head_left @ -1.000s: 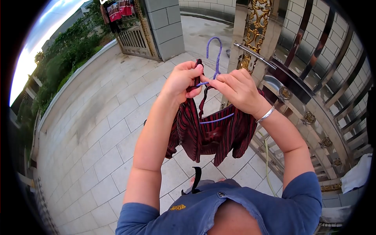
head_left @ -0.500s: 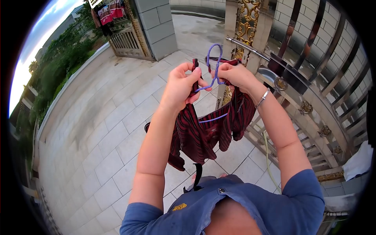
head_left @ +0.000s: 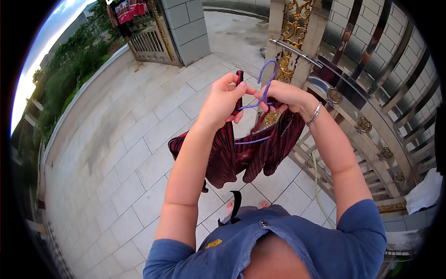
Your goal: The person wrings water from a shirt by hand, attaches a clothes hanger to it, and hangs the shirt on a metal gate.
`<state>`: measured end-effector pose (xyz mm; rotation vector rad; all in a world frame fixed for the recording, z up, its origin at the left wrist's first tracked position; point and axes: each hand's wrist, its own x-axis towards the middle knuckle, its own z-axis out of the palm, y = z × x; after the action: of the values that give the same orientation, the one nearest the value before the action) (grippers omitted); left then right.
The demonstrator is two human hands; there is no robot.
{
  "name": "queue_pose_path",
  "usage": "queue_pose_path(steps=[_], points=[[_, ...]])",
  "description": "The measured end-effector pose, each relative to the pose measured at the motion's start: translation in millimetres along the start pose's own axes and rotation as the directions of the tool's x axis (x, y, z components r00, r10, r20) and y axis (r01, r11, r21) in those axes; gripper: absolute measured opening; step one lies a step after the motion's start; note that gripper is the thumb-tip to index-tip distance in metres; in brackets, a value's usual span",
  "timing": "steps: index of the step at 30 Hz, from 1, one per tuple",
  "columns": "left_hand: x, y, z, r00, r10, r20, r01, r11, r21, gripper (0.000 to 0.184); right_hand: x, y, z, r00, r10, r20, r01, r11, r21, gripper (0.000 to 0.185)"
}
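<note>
A dark red and black striped garment (head_left: 223, 160) hangs in front of me on a purple clothes hanger (head_left: 274, 69), whose hook points up. My left hand (head_left: 225, 100) is closed, pinching a dark strap of the garment upright beside the hanger's left arm. Close to it, my right hand (head_left: 290, 97) is closed around the hanger just below the hook, with bunched garment fabric against its fingers. A thin red strap dangles below the right fingers. Part of the hanger's lower bar shows across the garment's opening; the rest is hidden by cloth.
To the right stands a metal gate (head_left: 362, 93) with bars and gold ornament. A pale green hose (head_left: 317, 181) runs down beside it, and a white cloth (head_left: 425, 193) lies at far right. Other clothes (head_left: 132, 11) hang by the far gate. Light tiles (head_left: 125, 186) cover the ground.
The hanger's hook has tilted right and its open end now faces left. The strap by my right hand has dropped to hang below the fingers. The garment's lower edge has risen.
</note>
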<state>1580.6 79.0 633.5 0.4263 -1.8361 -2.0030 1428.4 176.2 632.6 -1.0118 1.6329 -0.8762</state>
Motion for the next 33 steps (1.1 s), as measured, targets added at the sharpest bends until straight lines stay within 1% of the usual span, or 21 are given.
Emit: queue_pose_path(steps=[2,4,5,7,9,10,12,16,17,18,19,20,22,24,25,26,27,28,30,31,33], points=[[-2.1,-0.1,0.1,1.0,-0.017,-0.007,0.017,1.0,0.014,0.013,1.0,-0.8,3.3,1.0,-0.021,-0.009,0.021,1.0,-0.01,0.035],[-2.7,2.0,-1.7,0.999,-0.031,-0.019,0.032,0.999,0.028,0.014,-0.2,-5.8,6.0,0.999,-0.047,-0.026,0.049,0.996,0.071,0.031],[-3.5,4.4,-2.3,0.997,-0.08,-0.001,0.08,0.997,0.018,0.014,-0.8,-8.5,7.6,0.999,-0.048,-0.02,0.05,0.996,0.071,0.031],[-4.4,8.1,-4.8,0.991,-0.131,0.014,0.131,0.991,0.006,0.015,-2.0,-11.9,10.5,0.991,-0.13,-0.038,0.134,0.985,0.108,0.023],[-3.8,11.3,-10.1,0.955,-0.22,0.198,0.217,0.975,0.039,0.017,2.9,-6.7,10.4,0.982,-0.185,-0.026,0.186,0.977,0.106,0.019],[-4.3,10.3,-11.4,0.956,-0.22,0.196,0.217,0.975,0.039,0.017,5.1,-3.5,9.9,0.971,-0.239,-0.017,0.239,0.965,0.104,0.016],[-3.3,6.2,-14.8,0.932,-0.257,0.256,0.28,0.958,-0.055,0.019,6.9,0.6,8.7,0.968,-0.249,-0.01,0.249,0.964,0.094,0.014],[-3.7,-4.4,-13.9,0.933,-0.233,0.274,0.275,0.953,-0.126,0.023,-6.8,-6.2,11.7,0.965,-0.264,-0.011,0.264,0.962,0.075,0.015],[-4.2,-3.7,-14.2,0.917,-0.218,0.334,0.286,0.943,-0.17,0.023,-10.4,-7.6,9.6,0.964,-0.264,-0.012,0.264,0.962,0.075,0.015],[-4.3,-3.3,-14.5,0.897,-0.2,0.393,0.301,0.929,-0.214,0.023,-14.8,-7.6,6.0,0.943,-0.328,0.059,0.321,0.942,0.097,0.015],[-3.6,-5.2,-14.7,0.897,-0.199,0.395,0.301,0.929,-0.215,0.023,-17.9,-7.2,3.5,0.912,-0.39,0.129,0.375,0.919,0.123,0.016],[-2.3,-8.6,-15.6,0.892,-0.183,0.413,0.307,0.916,-0.258,0.023,-20.2,-6.2,4.3,0.912,-0.389,0.128,0.375,0.919,0.122,0.016],[-1.1,-11.2,-14.9,0.887,-0.165,0.431,0.313,0.901,-0.3,0.022,-27.1,-3.1,8.7,0.769,-0.611,0.187,0.629,0.776,-0.052,0.018],[-1.3,-12.8,-10.6,0.9,-0.157,0.407,0.305,0.894,-0.33,0.021,-34.9,-0.3,10.8,0.783,-0.603,0.153,0.619,0.78,-0.097,0.022],[-0.5,-13.1,-8.4,0.899,-0.153,0.409,0.302,0.895,-0.329,0.021,-37.4,2.4,12.9,0.689,-0.721,0.068,0.678,0.61,-0.41,0.024],[0.1,-13.4,-5.8,0.904,-0.147,0.4,0.298,0.889,-0.347,0.02,-38.4,5.0,13.1,0.558,-0.829,0.035,0.618,0.387,-0.685,0.025],[0.2,-13.8,-3.6,0.909,-0.143,0.391,0.295,0.883,-0.364,0.019,-30.5,16.8,10.9,0.407,-0.912,0.052,0.641,0.245,-0.728,0.028],[-0.4,-13.0,-2.1,0.909,-0.143,0.392,0.296,0.883,-0.364,0.019,-29.9,21.0,13.7,0.408,-0.912,0.051,0.64,0.245,-0.728,0.028],[-1.1,-9.0,2.0,0.941,-0.159,0.299,0.26,0.905,-0.337,0.017,-33.8,27.7,24.2,0.24,-0.97,0.047,0.411,0.057,-0.91,0.03],[-0.9,-7.2,4.5,0.94,-0.159,0.303,0.261,0.906,-0.333,0.017,-35.8,27.4,26.8,0.218,-0.974,0.062,0.359,0.021,-0.933,0.033],[-3.4,-5.4,8.3,0.962,-0.18,0.207,0.241,0.915,-0.325,0.015,-36.7,30.7,30.0,0.199,-0.979,0.041,0.33,0.028,-0.943,0.033]])
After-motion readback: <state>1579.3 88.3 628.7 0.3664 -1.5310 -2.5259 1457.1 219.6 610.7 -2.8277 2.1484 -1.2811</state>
